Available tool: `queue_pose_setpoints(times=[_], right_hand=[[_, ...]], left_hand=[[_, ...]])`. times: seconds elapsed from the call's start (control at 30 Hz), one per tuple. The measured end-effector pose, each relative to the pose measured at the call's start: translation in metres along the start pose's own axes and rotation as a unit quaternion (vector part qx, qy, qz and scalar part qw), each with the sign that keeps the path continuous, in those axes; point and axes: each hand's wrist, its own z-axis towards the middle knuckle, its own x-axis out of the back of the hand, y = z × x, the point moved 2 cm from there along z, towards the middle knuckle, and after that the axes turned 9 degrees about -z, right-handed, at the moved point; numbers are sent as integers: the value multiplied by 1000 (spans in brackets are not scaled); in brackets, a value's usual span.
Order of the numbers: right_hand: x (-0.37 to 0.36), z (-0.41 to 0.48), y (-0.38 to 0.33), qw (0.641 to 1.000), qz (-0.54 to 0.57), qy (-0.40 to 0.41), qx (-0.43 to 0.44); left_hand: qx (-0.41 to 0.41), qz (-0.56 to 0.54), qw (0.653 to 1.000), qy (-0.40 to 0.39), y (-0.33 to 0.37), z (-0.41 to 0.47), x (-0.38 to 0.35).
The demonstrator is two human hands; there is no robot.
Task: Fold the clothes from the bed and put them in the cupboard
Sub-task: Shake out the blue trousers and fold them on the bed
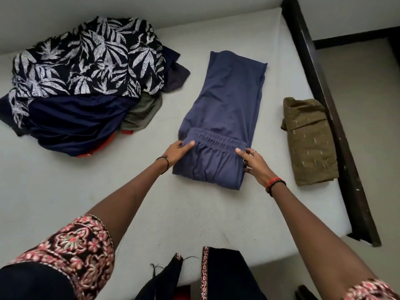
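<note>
Pinching folded, elastic-gathered blue trousers (225, 100)

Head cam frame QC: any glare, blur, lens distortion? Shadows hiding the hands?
Head view: light soft and even, no glare, only faint shadows on the mattress; slight overall softness, yet the left hand and right hand holding the blue trousers read clearly; wide-angle stretch at the edges, where the dark bed frame slants and the patterned sleeve balloons.

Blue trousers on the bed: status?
Left hand, right hand pinch waistband fold of blue elastic-waist trousers. Half folded. Leaf-print clothes pile lies apart.
</note>
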Motion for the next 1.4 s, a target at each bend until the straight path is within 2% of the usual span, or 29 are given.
queue_pose_setpoints(times=[0.1,0.23,0.33,0.4,0.43,0.5,0.53,0.6,0.67,0.77,0.87,1.0,1.07,1.13,1.2,1.3,1.4], right_hand=[[-2,-3,13,999,49,2,3],[-3,0,27,998,27,57,21],[-8,-5,22,983,-95,147,55],[-15,-17,19,934,-230,243,129],[-20,-25,19,893,-305,277,180],[-32,-40,25,806,-447,273,276],[-39,-45,30,767,-509,239,309],[-51,-49,48,701,-611,164,328],[-55,-44,61,663,-667,139,310],[-51,-30,53,638,-699,163,279],[-46,-21,40,627,-716,161,262],[-39,-19,42,629,-732,106,239],[-34,-23,44,628,-734,78,246],[-27,-31,47,631,-730,55,255],[-21,-40,50,645,-722,18,248],[-13,-62,56,654,-716,-40,241],[-12,-86,60,695,-677,-148,193]], left_hand=[[-17,16,999,21,-23,-6,4],[-36,1,997,61,-31,-11,5],[-40,12,995,89,-30,-16,4],[-137,104,977,126,-29,-24,9],[-218,207,945,130,-29,-28,11],[-346,414,839,75,-35,-33,9],[-374,488,788,32,-41,-34,5],[-396,572,718,-21,-52,-35,-8],[-411,611,677,-10,-56,-35,-20],[-403,639,655,10,-54,-24,-26],[-401,642,654,7,-47,-12,-24],[-412,621,666,-37,-45,-16,-18],[-402,608,682,-67,-45,-24,-15],[-381,582,712,-95,-43,-37,-15],[-346,552,746,-138,-41,-54,-18],[-248,533,775,-231,-36,-78,-21],[-178,485,798,-311,-34,-100,-20]])
